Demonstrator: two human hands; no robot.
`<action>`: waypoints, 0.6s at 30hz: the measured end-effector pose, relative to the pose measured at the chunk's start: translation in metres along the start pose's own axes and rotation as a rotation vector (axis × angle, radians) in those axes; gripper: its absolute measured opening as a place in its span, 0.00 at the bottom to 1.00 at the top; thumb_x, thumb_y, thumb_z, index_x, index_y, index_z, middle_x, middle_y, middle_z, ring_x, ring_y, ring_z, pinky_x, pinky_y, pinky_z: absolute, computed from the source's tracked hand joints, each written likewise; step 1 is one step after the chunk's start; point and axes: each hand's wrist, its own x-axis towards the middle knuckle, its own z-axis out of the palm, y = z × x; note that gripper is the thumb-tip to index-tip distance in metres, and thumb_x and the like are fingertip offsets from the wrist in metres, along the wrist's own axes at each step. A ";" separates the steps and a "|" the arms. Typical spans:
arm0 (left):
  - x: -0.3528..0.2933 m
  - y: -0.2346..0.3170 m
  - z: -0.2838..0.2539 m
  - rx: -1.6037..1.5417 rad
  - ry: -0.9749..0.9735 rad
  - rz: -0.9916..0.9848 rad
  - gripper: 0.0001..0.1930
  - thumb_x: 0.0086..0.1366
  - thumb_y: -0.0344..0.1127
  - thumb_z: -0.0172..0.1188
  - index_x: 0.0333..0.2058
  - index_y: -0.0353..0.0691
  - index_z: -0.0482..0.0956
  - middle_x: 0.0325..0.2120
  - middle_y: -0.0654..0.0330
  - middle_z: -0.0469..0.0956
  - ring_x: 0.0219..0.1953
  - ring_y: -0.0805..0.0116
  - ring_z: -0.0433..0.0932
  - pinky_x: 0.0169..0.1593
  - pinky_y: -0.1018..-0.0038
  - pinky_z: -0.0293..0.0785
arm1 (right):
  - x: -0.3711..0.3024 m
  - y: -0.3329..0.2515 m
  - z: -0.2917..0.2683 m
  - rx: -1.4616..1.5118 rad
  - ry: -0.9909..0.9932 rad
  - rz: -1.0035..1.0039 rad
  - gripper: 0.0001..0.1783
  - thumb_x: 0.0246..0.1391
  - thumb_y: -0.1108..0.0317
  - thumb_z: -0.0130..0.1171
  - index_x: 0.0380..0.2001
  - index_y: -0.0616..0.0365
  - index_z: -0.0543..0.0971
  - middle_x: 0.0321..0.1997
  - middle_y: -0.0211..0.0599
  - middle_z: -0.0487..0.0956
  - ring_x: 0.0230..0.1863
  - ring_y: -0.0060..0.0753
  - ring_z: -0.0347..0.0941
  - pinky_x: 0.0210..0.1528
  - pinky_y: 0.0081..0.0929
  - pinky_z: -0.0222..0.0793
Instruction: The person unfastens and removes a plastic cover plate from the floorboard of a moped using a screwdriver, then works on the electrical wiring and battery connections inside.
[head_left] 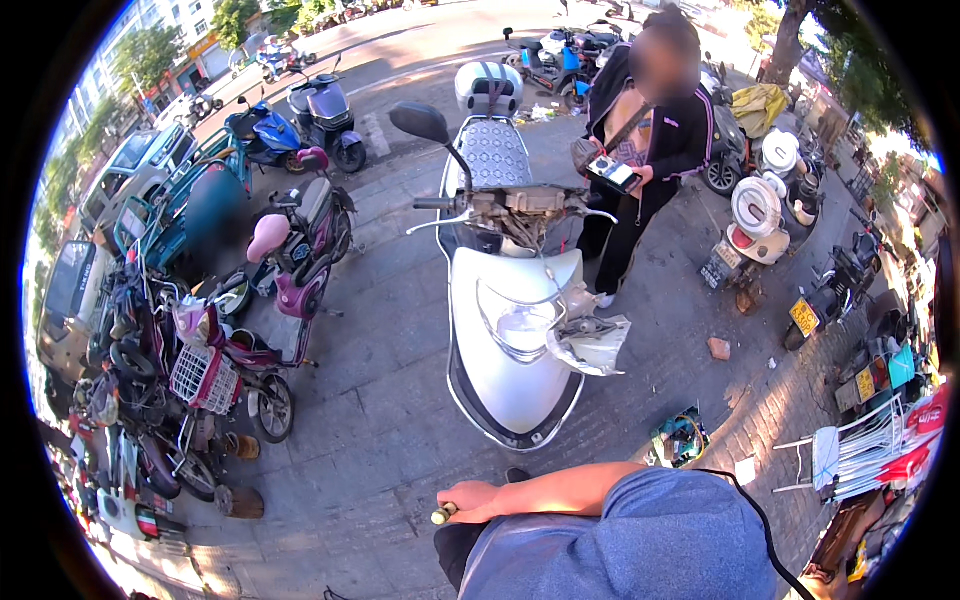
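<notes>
My right hand (466,503) is closed round a tool handle with a yellow and dark round end (443,515); the rest of that tool is hidden, so its kind does not show. The bare right forearm crosses in front of my blue shirt. My left hand is out of sight. Ahead stands a silver-white scooter (515,340) with its front toward me. Its handlebar cover is off, baring brackets and wiring (525,215). A white panel piece (592,345) hangs loose beside the headlight opening. One mirror (420,122) sticks up at the left.
A person (665,120) stands behind the scooter, holding a small box (612,173). A teal tray of parts (680,437) and a brick (719,348) lie right. Pink electric bikes (300,290) stand left, wood stumps (240,502) nearer, folding chairs (865,455) far right.
</notes>
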 end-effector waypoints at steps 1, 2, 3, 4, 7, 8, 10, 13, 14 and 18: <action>0.014 0.009 -0.007 0.012 -0.007 -0.022 0.17 0.80 0.45 0.63 0.53 0.37 0.83 0.38 0.56 0.86 0.39 0.67 0.83 0.42 0.67 0.81 | 0.019 -0.011 0.004 -0.019 -0.006 -0.020 0.20 0.63 0.50 0.71 0.45 0.53 0.79 0.38 0.49 0.84 0.44 0.62 0.82 0.43 0.57 0.72; 0.030 0.025 -0.019 0.028 -0.016 -0.035 0.17 0.80 0.45 0.63 0.53 0.37 0.82 0.38 0.56 0.86 0.39 0.67 0.83 0.41 0.67 0.81 | 0.045 -0.019 0.009 -0.038 0.001 -0.046 0.20 0.63 0.50 0.71 0.45 0.53 0.78 0.38 0.49 0.84 0.44 0.62 0.82 0.43 0.57 0.72; 0.051 0.044 -0.028 0.039 -0.030 -0.038 0.17 0.80 0.45 0.63 0.53 0.36 0.82 0.38 0.56 0.86 0.38 0.67 0.83 0.41 0.67 0.81 | 0.070 -0.024 0.010 -0.036 0.024 -0.054 0.18 0.62 0.53 0.71 0.44 0.53 0.79 0.38 0.49 0.84 0.44 0.63 0.82 0.43 0.58 0.72; 0.075 0.065 -0.034 0.054 -0.045 -0.030 0.17 0.80 0.45 0.63 0.54 0.36 0.82 0.37 0.56 0.85 0.38 0.67 0.83 0.40 0.67 0.80 | 0.097 -0.023 0.002 -0.058 0.040 -0.051 0.18 0.62 0.54 0.71 0.44 0.53 0.79 0.38 0.49 0.84 0.44 0.63 0.82 0.43 0.58 0.72; 0.146 0.116 -0.085 0.096 -0.067 -0.020 0.17 0.79 0.44 0.64 0.55 0.36 0.80 0.37 0.56 0.85 0.36 0.67 0.83 0.39 0.67 0.80 | 0.164 -0.036 0.004 -0.044 0.106 -0.049 0.17 0.61 0.55 0.71 0.43 0.53 0.80 0.39 0.49 0.85 0.45 0.62 0.82 0.44 0.58 0.72; 0.170 0.132 -0.106 0.108 -0.075 -0.018 0.18 0.79 0.44 0.64 0.55 0.35 0.80 0.36 0.56 0.85 0.36 0.67 0.83 0.38 0.67 0.80 | 0.186 -0.041 0.005 -0.053 0.148 -0.009 0.17 0.61 0.55 0.71 0.43 0.53 0.80 0.39 0.49 0.85 0.45 0.62 0.82 0.44 0.58 0.73; 0.219 0.169 -0.147 0.120 -0.074 -0.020 0.18 0.79 0.44 0.64 0.55 0.35 0.79 0.36 0.56 0.84 0.35 0.67 0.82 0.37 0.67 0.80 | 0.218 -0.053 -0.001 -0.070 0.204 0.090 0.16 0.61 0.55 0.71 0.43 0.53 0.80 0.39 0.49 0.85 0.45 0.62 0.82 0.44 0.58 0.73; 0.291 0.231 -0.210 0.110 -0.072 0.006 0.19 0.79 0.43 0.64 0.56 0.34 0.78 0.35 0.56 0.84 0.34 0.67 0.82 0.36 0.68 0.79 | 0.247 -0.078 -0.030 -0.088 0.289 0.053 0.14 0.62 0.57 0.71 0.44 0.51 0.81 0.40 0.47 0.86 0.47 0.59 0.82 0.48 0.55 0.74; 0.316 0.254 -0.230 0.096 -0.086 0.038 0.19 0.78 0.43 0.64 0.56 0.34 0.78 0.35 0.56 0.84 0.33 0.67 0.82 0.36 0.68 0.79 | 0.254 -0.080 -0.038 -0.087 0.317 0.072 0.13 0.62 0.57 0.71 0.44 0.50 0.82 0.40 0.46 0.86 0.48 0.58 0.82 0.49 0.55 0.74; 0.399 0.371 -0.238 0.115 -0.150 0.159 0.10 0.80 0.38 0.60 0.47 0.35 0.77 0.33 0.55 0.83 0.30 0.66 0.82 0.30 0.71 0.75 | 0.272 -0.058 -0.077 0.016 0.534 0.338 0.14 0.57 0.58 0.73 0.43 0.49 0.82 0.41 0.46 0.87 0.48 0.61 0.83 0.49 0.56 0.77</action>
